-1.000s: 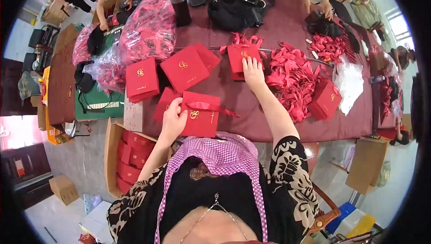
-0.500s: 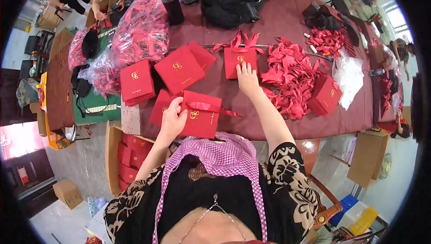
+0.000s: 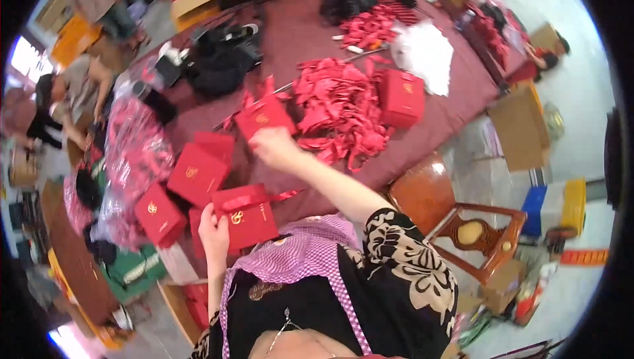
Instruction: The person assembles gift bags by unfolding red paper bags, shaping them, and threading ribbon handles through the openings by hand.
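Observation:
My left hand [image 3: 214, 230] pinches the left edge of a red gift bag [image 3: 254, 223] with a gold emblem. A red ribbon [image 3: 244, 200] runs across this bag, its loose end trailing right. Beneath it, another red bag partly shows. Farther off, my right hand [image 3: 276, 151], slightly blurred with curled fingers, grips the lower edge of a second red bag [image 3: 264, 116]. Red ribbon [image 3: 265, 88] sticks out behind that bag. To its right lies a heap of loose red ribbons [image 3: 337, 108]. Red bags [image 3: 197, 173] and a stack of more [image 3: 158, 212] lie on the left.
A red bag stack [image 3: 401, 98] and white plastic [image 3: 426, 55] lie beyond the ribbons on the maroon-covered table [image 3: 456, 118]. A stuffed clear sack [image 3: 139, 147], a black cup [image 3: 155, 101] and a black bag [image 3: 221, 58] stand left and back. A wooden chair [image 3: 456, 220] is at right.
The view has swung round, so the table appears tilted and shifted left. My right hand's fingers, earlier flat on the far bag, now curl at its lower edge. My left hand keeps its bag.

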`<state>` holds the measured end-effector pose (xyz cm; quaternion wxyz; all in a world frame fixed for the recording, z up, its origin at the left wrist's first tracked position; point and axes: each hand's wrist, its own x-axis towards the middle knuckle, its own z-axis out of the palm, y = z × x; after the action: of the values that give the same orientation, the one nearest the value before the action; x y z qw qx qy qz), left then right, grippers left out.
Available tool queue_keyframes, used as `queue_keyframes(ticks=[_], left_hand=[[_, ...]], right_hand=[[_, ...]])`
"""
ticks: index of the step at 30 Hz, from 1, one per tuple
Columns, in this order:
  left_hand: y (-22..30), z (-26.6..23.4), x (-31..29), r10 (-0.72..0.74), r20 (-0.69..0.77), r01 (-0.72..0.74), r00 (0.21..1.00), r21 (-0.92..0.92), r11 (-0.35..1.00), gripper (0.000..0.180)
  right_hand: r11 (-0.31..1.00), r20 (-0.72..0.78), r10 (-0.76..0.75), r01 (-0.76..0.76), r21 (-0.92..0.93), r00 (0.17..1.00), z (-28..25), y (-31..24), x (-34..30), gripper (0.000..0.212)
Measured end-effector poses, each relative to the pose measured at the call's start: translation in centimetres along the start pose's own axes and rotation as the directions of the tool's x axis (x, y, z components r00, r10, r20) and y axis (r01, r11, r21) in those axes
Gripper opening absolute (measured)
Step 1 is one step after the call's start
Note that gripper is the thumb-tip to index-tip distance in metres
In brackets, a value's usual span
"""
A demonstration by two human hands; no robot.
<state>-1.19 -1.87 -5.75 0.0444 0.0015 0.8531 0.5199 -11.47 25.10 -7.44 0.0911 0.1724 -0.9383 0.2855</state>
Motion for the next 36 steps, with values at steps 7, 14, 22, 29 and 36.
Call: queue_keyframes(ticks=[7, 14, 22, 29, 36], left_hand=[[4.5, 2.2, 2.0, 0.119, 0.190, -0.135, 0.975, 0.074, 0.988, 0.035], [5.9, 1.1, 0.1, 0.269, 0.164, -0.282, 0.949, 0.062, 0.957, 0.032], [6.9, -1.8, -1.2, 0.332, 0.370, -0.325, 0.868, -0.082, 0.942, 0.035], [6.7, -2.5, -1.6, 0.467, 0.291, -0.454, 0.835, -0.116, 0.883, 0.022], [6.0, -1.6, -2.1, 0.561, 0.175, -0.581, 0.809, 0.094, 0.808, 0.020]], right_hand=[[0.906, -0.060, -0.308, 0.312, 0.286, 0.950, -2.6, -8.9, -3.7, 0.025], [0.923, 0.138, -0.353, 0.320, 0.214, 0.925, -5.6, -10.4, -2.5, 0.021], [0.913, 0.178, -0.386, 0.348, 0.214, 0.905, -7.3, -11.8, -3.3, 0.022], [0.850, 0.302, -0.523, 0.464, 0.248, 0.797, -8.7, -13.9, -1.4, 0.016], [0.835, 0.330, -0.547, 0.470, 0.286, 0.770, -8.8, -14.1, -1.3, 0.016]])
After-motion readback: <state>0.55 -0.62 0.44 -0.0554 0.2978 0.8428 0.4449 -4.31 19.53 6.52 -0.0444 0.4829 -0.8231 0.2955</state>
